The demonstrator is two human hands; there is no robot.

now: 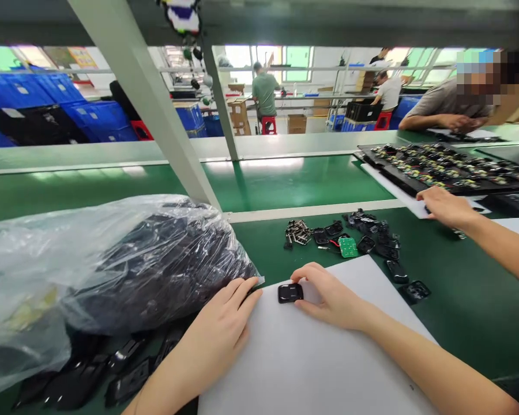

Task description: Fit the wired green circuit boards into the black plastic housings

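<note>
A small glossy black plastic housing (289,293) with rounded corners rests on the white sheet (311,363). The thumb and fingertips of my right hand (331,297) grip its right end. My left hand (220,323) lies with fingers stretched at the sheet's left edge, beside the corner of a clear plastic bag (155,265) full of dark parts. Under that hand and the bag are loose black plastic pieces (130,380), partly hidden. Beyond the sheet sit a green circuit board (348,247), a pile of small metal parts (298,231) and several more black housings (397,271).
At right, another person's hand (447,207) reaches beside a black tray (415,178) of wired assemblies. A pale metal post (155,109) slants across the left. Beyond the green conveyor belt (268,184), a co-worker (441,109) sits handling something small.
</note>
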